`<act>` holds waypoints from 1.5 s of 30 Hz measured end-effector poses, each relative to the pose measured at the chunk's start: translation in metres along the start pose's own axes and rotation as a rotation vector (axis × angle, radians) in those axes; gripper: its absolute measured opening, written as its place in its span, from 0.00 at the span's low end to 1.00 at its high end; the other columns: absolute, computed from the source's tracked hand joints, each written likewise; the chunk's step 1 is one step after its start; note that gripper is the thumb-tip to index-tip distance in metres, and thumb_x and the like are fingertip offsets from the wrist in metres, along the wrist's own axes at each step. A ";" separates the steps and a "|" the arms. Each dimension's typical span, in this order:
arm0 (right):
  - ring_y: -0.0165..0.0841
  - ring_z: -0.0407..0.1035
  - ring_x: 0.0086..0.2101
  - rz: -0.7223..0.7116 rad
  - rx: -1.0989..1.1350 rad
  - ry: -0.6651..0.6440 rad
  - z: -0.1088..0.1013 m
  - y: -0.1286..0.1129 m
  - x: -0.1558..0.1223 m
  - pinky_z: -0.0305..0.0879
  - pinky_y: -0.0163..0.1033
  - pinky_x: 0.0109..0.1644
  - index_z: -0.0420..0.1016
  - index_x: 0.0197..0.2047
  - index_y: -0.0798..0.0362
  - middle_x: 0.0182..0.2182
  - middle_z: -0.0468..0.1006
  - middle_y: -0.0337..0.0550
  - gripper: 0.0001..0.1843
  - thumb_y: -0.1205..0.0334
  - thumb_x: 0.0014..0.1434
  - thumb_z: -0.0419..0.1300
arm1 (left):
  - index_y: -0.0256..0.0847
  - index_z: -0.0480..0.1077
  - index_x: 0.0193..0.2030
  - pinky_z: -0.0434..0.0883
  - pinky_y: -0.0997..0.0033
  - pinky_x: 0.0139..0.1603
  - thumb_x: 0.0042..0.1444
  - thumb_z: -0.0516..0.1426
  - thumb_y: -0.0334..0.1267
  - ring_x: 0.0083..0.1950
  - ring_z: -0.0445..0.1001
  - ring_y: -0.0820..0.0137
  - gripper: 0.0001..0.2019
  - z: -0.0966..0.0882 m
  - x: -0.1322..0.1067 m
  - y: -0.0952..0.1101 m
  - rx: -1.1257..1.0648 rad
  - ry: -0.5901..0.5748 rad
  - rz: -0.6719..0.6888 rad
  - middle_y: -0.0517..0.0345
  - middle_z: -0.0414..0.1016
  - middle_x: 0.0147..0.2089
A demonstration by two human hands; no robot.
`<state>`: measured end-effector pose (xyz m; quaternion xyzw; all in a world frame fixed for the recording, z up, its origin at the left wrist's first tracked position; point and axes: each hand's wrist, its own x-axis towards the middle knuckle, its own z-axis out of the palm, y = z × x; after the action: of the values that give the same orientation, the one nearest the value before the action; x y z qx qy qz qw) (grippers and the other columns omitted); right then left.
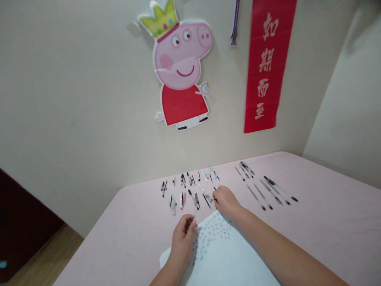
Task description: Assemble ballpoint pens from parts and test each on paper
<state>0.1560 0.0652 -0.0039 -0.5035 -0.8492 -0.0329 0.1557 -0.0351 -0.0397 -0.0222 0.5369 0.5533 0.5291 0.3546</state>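
My left hand [183,234] is closed in a pinch over the left edge of a white sheet [235,258] with dark marks on it. A small clear piece [195,213] seems to stick out at its fingertips, too faint to name. Further forward, my right hand [225,200] has its fingers curled down at the right end of the rows of pen parts. What it pinches, if anything, is hidden. Just left of it lies a white and blue pen part [207,196]. A group of dark and clear pen parts [195,200] lies beyond my left hand.
Small groups of pen parts, such as a pink and white one [182,200], form two rows on the pink tabletop [125,230]. Several clear pens with dark ends [274,190] lie at the right. Behind stands a wall with a pig cutout [184,79] and a red banner [269,67].
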 end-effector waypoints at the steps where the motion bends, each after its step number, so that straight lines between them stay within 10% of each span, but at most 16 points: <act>1: 0.39 0.66 0.37 -0.002 -0.020 -0.002 0.001 0.000 0.000 0.55 0.39 0.43 0.75 0.29 0.57 0.29 0.77 0.50 0.06 0.72 0.50 0.57 | 0.40 0.70 0.34 0.65 0.70 0.34 0.50 0.57 0.45 0.32 0.69 0.68 0.10 0.000 0.000 0.000 0.003 -0.003 -0.001 0.58 0.70 0.28; 9: 0.39 0.65 0.37 -0.014 0.018 0.060 0.003 0.004 0.000 0.55 0.40 0.44 0.76 0.28 0.57 0.28 0.76 0.49 0.06 0.71 0.49 0.57 | 0.40 0.70 0.34 0.65 0.70 0.33 0.49 0.58 0.45 0.31 0.69 0.68 0.10 0.000 -0.001 0.002 0.000 0.008 -0.012 0.59 0.70 0.27; 15: 0.35 0.67 0.37 0.034 0.513 0.206 -0.004 -0.003 0.005 0.59 0.38 0.45 0.76 0.30 0.54 0.30 0.77 0.43 0.08 0.72 0.49 0.57 | 0.40 0.70 0.34 0.66 0.70 0.33 0.48 0.59 0.47 0.31 0.69 0.68 0.12 0.000 0.000 0.002 -0.018 0.011 -0.006 0.59 0.71 0.27; 28: 0.31 0.68 0.32 0.175 1.323 -0.157 -0.033 -0.043 -0.004 0.70 0.34 0.28 0.74 0.32 0.55 0.32 0.73 0.42 0.11 0.57 0.46 0.62 | 0.40 0.70 0.34 0.65 0.70 0.33 0.50 0.57 0.44 0.32 0.68 0.68 0.10 0.000 0.000 0.000 0.009 -0.018 0.018 0.59 0.70 0.28; 45: 0.33 0.70 0.34 0.064 1.025 -0.028 -0.028 -0.051 -0.004 0.63 0.39 0.43 0.76 0.26 0.54 0.28 0.76 0.40 0.01 0.68 0.45 0.64 | 0.40 0.70 0.34 0.65 0.70 0.33 0.51 0.56 0.44 0.32 0.68 0.68 0.10 0.000 0.000 0.004 0.009 -0.049 0.017 0.58 0.70 0.29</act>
<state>0.1203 0.0310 0.0268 -0.3887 -0.7425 0.3990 0.3719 -0.0342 -0.0405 -0.0184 0.5559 0.5423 0.5161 0.3612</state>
